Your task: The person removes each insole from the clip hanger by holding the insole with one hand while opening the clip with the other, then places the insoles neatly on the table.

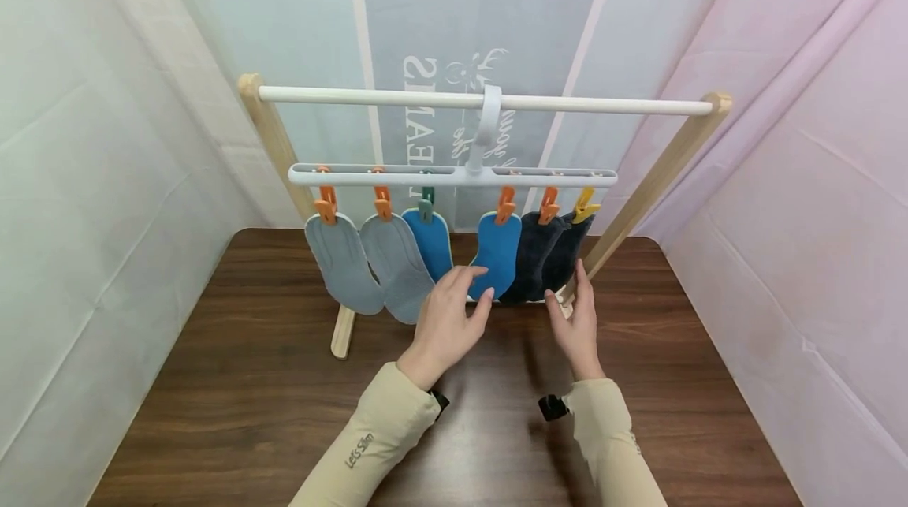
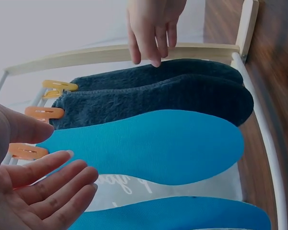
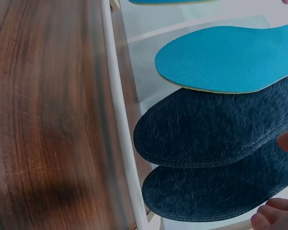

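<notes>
Insoles hang by clips from a white hanger point(image 1: 426, 176). My left hand point(image 1: 448, 319) is in front of a blue insole point(image 1: 500, 243), thumb and fingers apart, holding nothing. In the left wrist view its fingers are spread near the orange clip point(image 2: 29, 152) of that insole. At the right, my right hand point(image 1: 578, 326) is by the outermost dark fuzzy insole point(image 1: 567, 255), fingers extended at its edge; whether they touch it I cannot tell. Another dark fuzzy insole point(image 3: 197, 129) hangs beside it. The second blue insole point(image 1: 430, 239) is partly covered by a grey one.
Two grey insoles point(image 1: 344, 262) hang at the left. A wooden stand point(image 1: 638, 188) with a white top rod point(image 1: 603, 105) bears the hanger, over a dark wooden table point(image 1: 248, 381). A yellow clip point(image 1: 585, 206) holds the outermost dark insole. Pale curtains surround the table.
</notes>
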### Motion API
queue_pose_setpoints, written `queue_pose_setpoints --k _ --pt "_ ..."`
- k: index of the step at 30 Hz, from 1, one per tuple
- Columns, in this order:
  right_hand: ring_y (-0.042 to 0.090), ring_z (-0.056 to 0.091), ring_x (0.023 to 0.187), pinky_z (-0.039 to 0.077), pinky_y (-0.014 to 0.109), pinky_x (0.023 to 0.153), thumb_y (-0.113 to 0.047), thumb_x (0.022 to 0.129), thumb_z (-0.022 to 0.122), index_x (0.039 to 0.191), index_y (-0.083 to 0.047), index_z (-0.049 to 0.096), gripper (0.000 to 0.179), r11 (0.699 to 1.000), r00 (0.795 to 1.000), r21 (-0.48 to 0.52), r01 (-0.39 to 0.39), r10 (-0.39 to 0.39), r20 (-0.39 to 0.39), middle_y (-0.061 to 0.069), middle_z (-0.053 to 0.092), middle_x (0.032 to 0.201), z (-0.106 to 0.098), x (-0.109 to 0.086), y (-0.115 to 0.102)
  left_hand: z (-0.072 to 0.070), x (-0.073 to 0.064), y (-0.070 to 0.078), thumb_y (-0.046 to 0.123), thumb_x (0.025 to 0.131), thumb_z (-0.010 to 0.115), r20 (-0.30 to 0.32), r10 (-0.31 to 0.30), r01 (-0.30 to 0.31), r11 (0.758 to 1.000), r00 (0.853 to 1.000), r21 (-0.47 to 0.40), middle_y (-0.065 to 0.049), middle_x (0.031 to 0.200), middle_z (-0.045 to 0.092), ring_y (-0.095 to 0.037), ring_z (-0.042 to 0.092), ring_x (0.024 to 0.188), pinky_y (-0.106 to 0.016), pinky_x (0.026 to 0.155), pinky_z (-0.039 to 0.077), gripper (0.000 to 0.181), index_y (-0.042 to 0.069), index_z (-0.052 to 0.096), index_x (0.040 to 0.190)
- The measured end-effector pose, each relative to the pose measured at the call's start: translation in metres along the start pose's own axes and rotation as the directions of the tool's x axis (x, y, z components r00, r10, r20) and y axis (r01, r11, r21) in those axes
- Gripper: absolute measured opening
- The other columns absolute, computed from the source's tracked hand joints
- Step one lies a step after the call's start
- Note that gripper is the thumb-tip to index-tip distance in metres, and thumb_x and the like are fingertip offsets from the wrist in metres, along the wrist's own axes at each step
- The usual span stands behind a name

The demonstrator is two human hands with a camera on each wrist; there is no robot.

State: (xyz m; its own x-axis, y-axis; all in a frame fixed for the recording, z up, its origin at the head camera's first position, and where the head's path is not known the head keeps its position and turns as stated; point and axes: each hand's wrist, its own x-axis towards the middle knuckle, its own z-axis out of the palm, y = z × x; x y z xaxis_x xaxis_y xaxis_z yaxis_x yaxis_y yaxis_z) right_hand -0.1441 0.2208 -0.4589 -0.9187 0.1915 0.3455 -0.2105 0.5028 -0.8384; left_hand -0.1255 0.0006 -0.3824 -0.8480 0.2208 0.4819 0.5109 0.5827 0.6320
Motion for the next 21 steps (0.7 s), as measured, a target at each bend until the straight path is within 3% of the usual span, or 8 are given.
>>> queue_pose_setpoints --k 6,11,17,21 --pt "0.031 0.019 0.146 0.023 0.050 0.118 -0.017 0.097 0.055 0.155 -0.015 0.013 0.072 0.997 0.997 0.029 -0.071 0.071 0.014 0.014 0.017 0.159 0.002 0.012 0.009 0.000 -0.002 -0.003 0.020 0.096 0.059 0.004 -0.006 0.006 1.000 1.000 0.005 -0.013 0.113 0.063 -0.025 0.062 0.095 -0.035 0.078 0.055 0.030 0.003 0.061 0.121" --pt "0.034 0.023 0.144 0.023 0.053 0.117 -0.016 0.097 0.055 0.155 -0.014 0.016 0.069 0.992 0.995 0.067 -0.104 0.103 0.012 0.017 0.023 0.156 0.002 0.017 0.012 0.000 -0.004 -0.002 0.020 0.095 0.060 0.007 -0.008 0.008 1.000 1.000 0.010 -0.013 0.113 0.063 -0.025 0.062 0.096 -0.035 0.079 0.055 0.031 0.004 0.061 0.121" --pt "0.037 0.036 0.133 0.030 0.053 0.112 -0.016 0.097 0.056 0.150 -0.011 0.028 0.060 0.990 0.993 0.082 -0.114 0.115 -0.009 0.021 0.038 0.140 0.003 0.014 0.012 0.002 -0.003 -0.001 0.020 0.096 0.059 0.010 -0.004 0.004 1.000 1.000 0.007 -0.012 0.115 0.063 -0.025 0.062 0.097 -0.036 0.081 0.055 0.030 0.004 0.061 0.121" --pt "0.033 0.045 0.120 0.036 0.051 0.109 -0.019 0.097 0.058 0.139 -0.002 0.044 0.048 0.985 0.991 0.112 -0.133 0.135 -0.012 0.022 0.043 0.127 0.003 0.013 0.013 0.001 0.000 0.002 0.021 0.096 0.059 0.010 0.010 -0.010 1.000 1.000 0.003 -0.012 0.116 0.062 -0.025 0.061 0.098 -0.036 0.081 0.055 0.031 0.003 0.061 0.121"
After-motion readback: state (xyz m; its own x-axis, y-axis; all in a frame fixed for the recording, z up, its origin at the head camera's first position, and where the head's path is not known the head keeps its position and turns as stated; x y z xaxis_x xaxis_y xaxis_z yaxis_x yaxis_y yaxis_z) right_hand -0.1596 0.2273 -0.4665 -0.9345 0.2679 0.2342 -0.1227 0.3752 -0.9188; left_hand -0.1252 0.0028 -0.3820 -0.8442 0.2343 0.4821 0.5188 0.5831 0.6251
